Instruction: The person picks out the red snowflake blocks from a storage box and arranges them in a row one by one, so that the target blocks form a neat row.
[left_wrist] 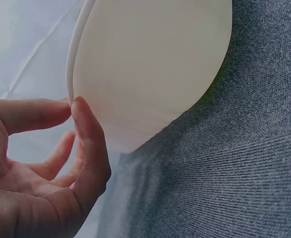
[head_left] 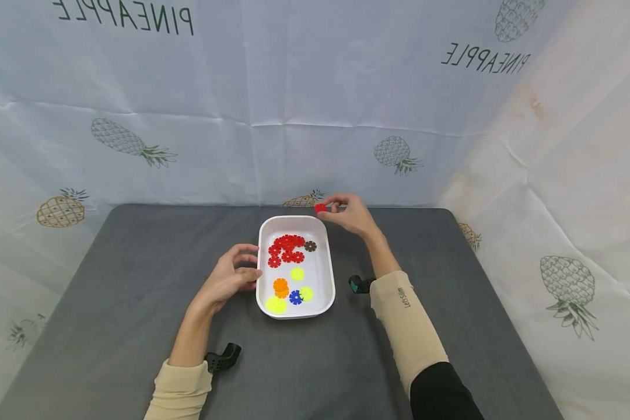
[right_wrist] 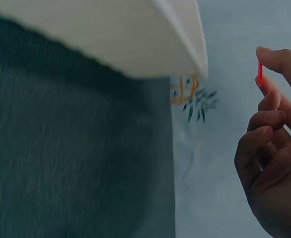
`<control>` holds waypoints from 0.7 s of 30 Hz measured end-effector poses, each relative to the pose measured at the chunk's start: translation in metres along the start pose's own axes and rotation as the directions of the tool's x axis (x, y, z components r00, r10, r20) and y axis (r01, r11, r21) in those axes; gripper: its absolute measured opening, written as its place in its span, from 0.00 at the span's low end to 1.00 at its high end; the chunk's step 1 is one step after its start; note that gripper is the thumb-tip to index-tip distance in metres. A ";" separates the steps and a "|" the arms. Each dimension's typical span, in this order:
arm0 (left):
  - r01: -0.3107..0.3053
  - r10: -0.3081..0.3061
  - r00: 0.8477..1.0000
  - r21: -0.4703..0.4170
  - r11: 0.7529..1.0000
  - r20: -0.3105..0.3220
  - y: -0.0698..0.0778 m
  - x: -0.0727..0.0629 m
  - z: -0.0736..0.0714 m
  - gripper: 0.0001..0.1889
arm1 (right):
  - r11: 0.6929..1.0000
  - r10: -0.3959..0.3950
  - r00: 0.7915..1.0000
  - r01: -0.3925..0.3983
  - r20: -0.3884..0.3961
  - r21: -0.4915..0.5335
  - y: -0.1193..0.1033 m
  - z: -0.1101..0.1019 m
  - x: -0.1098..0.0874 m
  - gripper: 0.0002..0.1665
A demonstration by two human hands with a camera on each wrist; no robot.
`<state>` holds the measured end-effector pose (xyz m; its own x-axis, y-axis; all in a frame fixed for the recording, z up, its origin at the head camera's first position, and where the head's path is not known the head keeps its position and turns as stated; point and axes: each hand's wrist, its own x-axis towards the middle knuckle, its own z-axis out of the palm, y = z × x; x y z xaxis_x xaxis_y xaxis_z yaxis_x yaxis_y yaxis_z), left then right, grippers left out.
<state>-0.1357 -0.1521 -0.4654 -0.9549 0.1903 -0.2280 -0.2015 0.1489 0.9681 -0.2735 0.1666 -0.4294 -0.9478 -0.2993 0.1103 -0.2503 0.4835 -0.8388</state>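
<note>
A white tray [head_left: 322, 286] stands on the grey table, with flower-shaped plastic discs inside. Its left rim is pinched between the thumb and fingers of my left hand [head_left: 233, 274]; the left wrist view shows the fingertips [left_wrist: 81, 106] right at that rim. Beyond the tray's far right corner, my right hand [head_left: 350, 214] holds up a red notched disc [head_left: 320, 207] between thumb and forefinger. Seen edge-on in the right wrist view, the red disc [right_wrist: 259, 74] is a thin sliver, and the other fingers curl loosely below it.
In the tray, several red discs [head_left: 287, 242] cluster toward the far end beside a dark brown one [head_left: 310, 246]. Nearer lie yellow discs [head_left: 276, 305], orange discs [head_left: 280, 287] and a blue one [head_left: 296, 297]. A pineapple-print curtain [head_left: 304, 76] hangs behind the table's far edge.
</note>
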 end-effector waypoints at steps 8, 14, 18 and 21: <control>0.000 0.000 1.000 -0.012 1.000 0.003 0.000 -0.001 0.000 0.35 | 0.988 0.078 0.996 -0.083 -0.047 -0.132 0.037 -0.030 -0.021 0.19; 0.003 -0.002 1.000 -0.003 1.000 0.001 -0.002 0.001 0.000 0.34 | 0.957 0.144 0.989 -0.146 -0.025 -0.250 0.067 -0.042 -0.035 0.20; 0.009 -0.009 1.000 0.002 1.000 -0.006 -0.003 0.001 -0.001 0.33 | 0.944 0.181 0.983 -0.172 0.006 -0.282 0.081 -0.045 -0.042 0.21; 0.015 -0.015 1.000 0.009 1.000 -0.008 -0.002 0.002 -0.002 0.33 | 0.945 0.192 0.981 -0.179 0.021 -0.275 0.086 -0.045 -0.045 0.21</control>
<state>-0.1377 -0.1535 -0.4676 -0.9535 0.1806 -0.2413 -0.2136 0.1602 0.9637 -0.2615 0.2588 -0.4821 -0.9738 -0.2182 -0.0642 -0.1212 0.7367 -0.6652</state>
